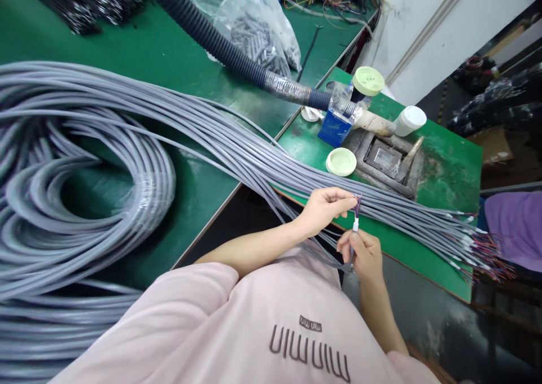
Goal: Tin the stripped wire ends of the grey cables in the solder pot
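Note:
In the head view my right hand grips a grey cable just below its white-wrapped end, which points away from me. Thin dark coloured wires fan out of that end. My left hand pinches these wires between thumb and forefinger near their tips. Just beyond both hands lies a thick bundle of grey cables, running from the left across to the right. Its stripped ends, with red and purple wires, spread over the right edge of the green table.
A solder pot with a scraper sits beyond the bundle, under a black extraction hose. Pale green lids, a white cup and a blue box surround it. Coiled grey cable fills the left. A person's purple sleeve shows at right.

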`<state>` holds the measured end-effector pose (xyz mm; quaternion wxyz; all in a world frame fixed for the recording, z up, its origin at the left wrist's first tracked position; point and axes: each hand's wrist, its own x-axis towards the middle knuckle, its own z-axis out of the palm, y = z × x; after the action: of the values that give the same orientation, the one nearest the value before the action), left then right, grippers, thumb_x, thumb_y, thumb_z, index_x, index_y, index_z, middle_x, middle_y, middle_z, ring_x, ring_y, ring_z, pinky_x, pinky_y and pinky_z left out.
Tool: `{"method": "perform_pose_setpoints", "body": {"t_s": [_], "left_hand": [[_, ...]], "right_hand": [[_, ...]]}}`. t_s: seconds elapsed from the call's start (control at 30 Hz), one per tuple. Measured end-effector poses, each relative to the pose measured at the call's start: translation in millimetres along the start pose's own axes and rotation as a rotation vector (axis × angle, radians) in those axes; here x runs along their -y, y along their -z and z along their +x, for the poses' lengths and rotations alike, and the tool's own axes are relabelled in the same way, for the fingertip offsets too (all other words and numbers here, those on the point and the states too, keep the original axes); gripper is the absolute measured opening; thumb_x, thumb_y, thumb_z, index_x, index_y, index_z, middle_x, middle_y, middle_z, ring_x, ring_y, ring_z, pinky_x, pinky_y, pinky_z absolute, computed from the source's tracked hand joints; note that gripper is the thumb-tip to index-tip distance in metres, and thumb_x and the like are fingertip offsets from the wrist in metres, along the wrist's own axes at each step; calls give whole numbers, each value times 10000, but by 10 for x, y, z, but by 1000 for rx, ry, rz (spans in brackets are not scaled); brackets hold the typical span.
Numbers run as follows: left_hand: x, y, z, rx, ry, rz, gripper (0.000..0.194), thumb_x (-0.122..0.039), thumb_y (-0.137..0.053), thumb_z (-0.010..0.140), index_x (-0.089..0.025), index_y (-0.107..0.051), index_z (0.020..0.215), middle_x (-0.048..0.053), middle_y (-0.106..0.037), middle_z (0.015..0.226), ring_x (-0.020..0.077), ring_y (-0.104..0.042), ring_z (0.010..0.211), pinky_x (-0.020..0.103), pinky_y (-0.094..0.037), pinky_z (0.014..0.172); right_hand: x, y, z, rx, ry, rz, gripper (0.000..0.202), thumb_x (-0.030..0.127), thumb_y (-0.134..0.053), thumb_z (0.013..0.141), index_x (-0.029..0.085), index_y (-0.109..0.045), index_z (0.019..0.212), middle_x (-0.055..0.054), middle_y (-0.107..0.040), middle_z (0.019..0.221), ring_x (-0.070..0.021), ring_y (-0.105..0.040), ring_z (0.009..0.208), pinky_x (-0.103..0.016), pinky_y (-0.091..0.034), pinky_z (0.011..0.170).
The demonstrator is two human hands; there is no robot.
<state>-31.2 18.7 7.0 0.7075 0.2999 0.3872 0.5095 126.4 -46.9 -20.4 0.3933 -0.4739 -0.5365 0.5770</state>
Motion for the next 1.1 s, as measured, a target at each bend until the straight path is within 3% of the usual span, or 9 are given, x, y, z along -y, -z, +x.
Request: {"method": "perform_pose_setpoints", "body": {"t_s": [0.73, 0.97, 1.1], "left_hand": [[25, 59, -32, 1, -78, 79, 349, -449, -764, 699, -119, -659, 734, -17, -604, 539, 56, -498, 479, 186, -373, 487], [94, 22, -83, 16, -165, 125, 318, -420, -755, 723, -121, -654, 767, 6, -650, 625, 80, -577, 562, 198, -440, 556], [102, -30, -94, 44, -183, 94, 335, -426, -769, 709, -126, -628, 750, -7, -627, 599, 68, -544, 521, 193, -416, 520]], "right_hand": [[-9, -29, 11, -75, -26, 13, 327, 388, -535, 914, 173, -678, 712, 8, -549, 432, -128, -505, 434, -270, -405, 501], [88, 14, 142, -91, -17, 216, 212, 353, -604, 872, 205, -672, 1008, 47, -572, 521, -105, -491, 429, -268, -447, 513], [249, 46, 293, -140, 45, 105, 176, 339, -619, 861, 201, -674, 956, 59, -537, 455, -114, -502, 437, -267, -461, 537]]}}
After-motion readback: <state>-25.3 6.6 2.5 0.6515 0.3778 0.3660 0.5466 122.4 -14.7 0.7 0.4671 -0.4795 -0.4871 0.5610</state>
